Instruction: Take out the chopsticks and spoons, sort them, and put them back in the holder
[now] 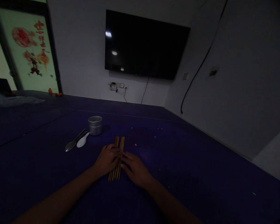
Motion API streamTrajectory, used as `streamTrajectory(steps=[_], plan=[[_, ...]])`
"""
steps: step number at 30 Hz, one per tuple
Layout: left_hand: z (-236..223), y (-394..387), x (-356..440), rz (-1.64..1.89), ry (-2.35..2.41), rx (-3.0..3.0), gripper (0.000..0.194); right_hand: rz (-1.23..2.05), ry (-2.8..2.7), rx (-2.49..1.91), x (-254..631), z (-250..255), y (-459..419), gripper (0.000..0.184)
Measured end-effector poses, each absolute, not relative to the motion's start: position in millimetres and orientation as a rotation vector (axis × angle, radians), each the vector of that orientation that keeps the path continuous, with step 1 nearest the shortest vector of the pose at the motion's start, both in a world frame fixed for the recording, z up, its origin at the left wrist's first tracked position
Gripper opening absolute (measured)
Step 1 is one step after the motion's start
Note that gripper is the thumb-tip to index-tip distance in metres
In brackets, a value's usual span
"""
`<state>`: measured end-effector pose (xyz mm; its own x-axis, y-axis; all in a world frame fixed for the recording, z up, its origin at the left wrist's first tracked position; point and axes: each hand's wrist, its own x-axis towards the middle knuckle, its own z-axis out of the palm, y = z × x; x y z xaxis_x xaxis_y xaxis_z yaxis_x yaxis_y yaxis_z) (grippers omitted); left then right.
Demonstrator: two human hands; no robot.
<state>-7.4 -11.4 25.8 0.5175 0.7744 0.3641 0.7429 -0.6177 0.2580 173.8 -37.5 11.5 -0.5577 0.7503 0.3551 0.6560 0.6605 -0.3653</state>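
Observation:
Several brown chopsticks (pixel 117 173) lie side by side on the purple surface, in two close groups with a narrow gap at the far end. My left hand (pixel 107 159) rests over them from the left, its fingers curled across the middle of the sticks and hiding part of them. From the right, my right hand (pixel 136 169) reaches in, thumb and fingers apart, with the fingertips at the edge of the right-hand group. Beyond my left hand lie a white spoon (pixel 82 141) and a metal spoon (pixel 70 146). A grey metal cup (pixel 95 126) stands upright by the white spoon's handle.
Small white scraps (pixel 135 144) dot the purple surface (pixel 188 168). A wall with a mounted television (pixel 144 45) closes off the back. A black cable (pixel 198 70) hangs along the right wall. Clear plastic sheeting (pixel 14 101) lies at far left, near a decorated glass door (pixel 28 49).

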Motion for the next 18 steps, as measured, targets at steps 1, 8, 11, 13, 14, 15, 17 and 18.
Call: streamTrajectory(steps=[1, 8, 11, 13, 14, 15, 17, 18], plan=[[25.3, -11.4, -7.1, 0.697, 1.333, 2.668, 0.031, 0.259, -2.392, -1.081, 174.1, 11.3, -36.8, 0.038], [21.8, -10.7, -5.7, 0.746, 1.337, 2.655, 0.037, 0.276, -2.392, -1.055, 175.1, 12.2, -34.2, 0.035], [23.6, -11.0, -6.7, 0.784, 1.378, 2.646, 0.036, 0.287, -2.366, -1.103, 174.7, 12.7, -34.7, 0.033], [25.4, -11.4, -7.4, 0.782, 1.386, 2.639, 0.032, 0.285, -2.334, -1.137, 174.4, 12.4, -35.1, 0.031], [25.9, -11.6, -7.8, 0.777, 1.38, 2.639, 0.029, 0.279, -2.314, -1.152, 174.4, 12.3, -35.3, 0.031], [26.2, -11.7, -8.0, 0.772, 1.373, 2.641, 0.028, 0.271, -2.295, -1.166, 174.4, 12.2, -35.6, 0.032], [25.7, -11.8, -8.2, 0.776, 1.351, 2.647, 0.027, 0.258, -2.279, -1.18, 174.4, 12.6, -36.3, 0.033], [25.2, -11.8, -8.1, 0.784, 1.339, 2.65, 0.026, 0.257, -2.288, -1.176, 174.3, 13.2, -36.6, 0.033]])
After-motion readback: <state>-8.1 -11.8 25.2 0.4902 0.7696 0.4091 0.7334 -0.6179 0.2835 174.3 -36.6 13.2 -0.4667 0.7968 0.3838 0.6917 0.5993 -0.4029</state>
